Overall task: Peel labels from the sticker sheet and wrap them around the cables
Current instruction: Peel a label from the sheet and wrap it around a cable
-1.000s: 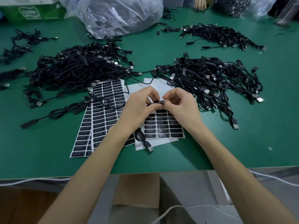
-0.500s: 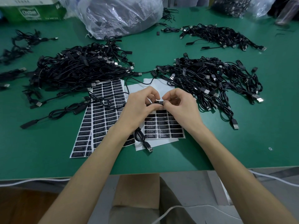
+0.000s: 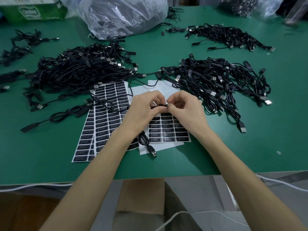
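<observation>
My left hand [image 3: 143,112] and my right hand [image 3: 186,110] meet above the sticker sheets, fingertips together. Between them they pinch a thin black cable [image 3: 160,105] with a black label around it. The cable's loose end loops down under my left wrist and ends in a USB plug [image 3: 153,151]. A partly used sticker sheet [image 3: 168,130] of black labels lies under my hands. A fuller sticker sheet [image 3: 106,117] lies to its left.
Large piles of black USB cables lie left [image 3: 80,70] and right [image 3: 216,80] of the sheets, a smaller pile [image 3: 228,36] at the far right. A clear plastic bag [image 3: 123,14] and a green box [image 3: 33,12] stand at the back. The green table's edge [image 3: 150,178] is near me.
My fingers have shifted slightly on the cable, the fingertips working around the label. Hands and cable stay in the same place.
</observation>
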Tool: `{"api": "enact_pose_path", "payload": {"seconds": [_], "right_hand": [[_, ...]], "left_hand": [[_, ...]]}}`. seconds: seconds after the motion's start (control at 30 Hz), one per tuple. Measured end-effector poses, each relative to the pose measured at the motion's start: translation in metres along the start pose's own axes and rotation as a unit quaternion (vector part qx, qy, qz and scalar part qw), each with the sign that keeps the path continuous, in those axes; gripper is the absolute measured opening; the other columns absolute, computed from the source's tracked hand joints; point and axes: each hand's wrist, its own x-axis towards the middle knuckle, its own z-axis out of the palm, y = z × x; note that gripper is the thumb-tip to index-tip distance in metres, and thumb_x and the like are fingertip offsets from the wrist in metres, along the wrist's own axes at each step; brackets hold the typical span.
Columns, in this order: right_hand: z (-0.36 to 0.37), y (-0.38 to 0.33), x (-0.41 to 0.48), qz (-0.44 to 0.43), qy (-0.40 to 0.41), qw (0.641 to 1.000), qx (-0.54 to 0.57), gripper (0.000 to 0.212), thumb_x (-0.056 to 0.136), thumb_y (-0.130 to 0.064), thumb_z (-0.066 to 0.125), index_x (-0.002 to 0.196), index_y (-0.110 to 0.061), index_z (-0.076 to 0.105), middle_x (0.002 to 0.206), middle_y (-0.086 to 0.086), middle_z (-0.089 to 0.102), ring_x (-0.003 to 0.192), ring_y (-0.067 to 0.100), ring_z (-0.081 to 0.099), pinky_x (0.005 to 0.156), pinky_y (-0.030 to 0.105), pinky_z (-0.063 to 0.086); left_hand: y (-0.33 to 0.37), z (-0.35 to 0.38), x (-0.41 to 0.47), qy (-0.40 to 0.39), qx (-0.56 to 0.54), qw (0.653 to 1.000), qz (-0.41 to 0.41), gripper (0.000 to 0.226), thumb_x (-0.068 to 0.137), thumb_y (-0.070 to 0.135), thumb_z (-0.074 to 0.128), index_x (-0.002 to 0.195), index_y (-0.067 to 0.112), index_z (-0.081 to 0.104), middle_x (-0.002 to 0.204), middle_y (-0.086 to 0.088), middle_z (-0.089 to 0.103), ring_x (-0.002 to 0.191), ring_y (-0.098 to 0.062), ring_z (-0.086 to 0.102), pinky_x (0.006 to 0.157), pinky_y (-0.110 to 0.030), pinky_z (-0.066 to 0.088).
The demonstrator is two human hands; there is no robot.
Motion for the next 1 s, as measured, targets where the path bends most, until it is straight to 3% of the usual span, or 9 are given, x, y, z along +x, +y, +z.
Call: {"api": "enact_pose_path", "payload": {"seconds": [0.63, 0.77, 1.0], "right_hand": [[0.0005, -0.0015, -0.0002, 0.011, 0.022, 1.000, 0.003, 0.013, 0.093, -0.011, 0.062, 0.094, -0.021, 0.069, 0.087, -0.009, 0.071, 0.073, -0.002, 0.061, 0.065, 0.007, 0.043], [0.0001, -0.0014, 0.0001, 0.018, 0.028, 0.999, 0.016, 0.013, 0.093, -0.010, 0.062, 0.096, -0.019, 0.070, 0.087, -0.006, 0.072, 0.077, 0.007, 0.065, 0.067, 0.010, 0.046], [-0.0010, -0.0011, -0.0005, 0.013, 0.031, 0.999, 0.028, 0.011, 0.093, -0.007, 0.066, 0.098, -0.016, 0.069, 0.088, -0.006, 0.072, 0.078, 0.005, 0.066, 0.073, 0.015, 0.052]], "left_hand": [[-0.0017, 0.0010, 0.0012, 0.016, 0.018, 1.000, 0.020, 0.018, 0.083, 0.028, 0.084, 0.087, 0.030, 0.067, 0.087, 0.010, 0.065, 0.075, -0.012, 0.062, 0.071, -0.043, 0.058], [-0.0006, 0.0004, 0.0014, 0.018, 0.015, 1.000, 0.020, 0.017, 0.083, 0.028, 0.084, 0.087, 0.028, 0.068, 0.086, 0.010, 0.065, 0.076, -0.013, 0.062, 0.072, -0.042, 0.058], [-0.0009, 0.0003, 0.0018, 0.025, 0.011, 1.000, 0.014, 0.016, 0.084, 0.028, 0.083, 0.098, 0.027, 0.075, 0.087, 0.009, 0.064, 0.074, -0.013, 0.062, 0.071, -0.042, 0.059]]}}
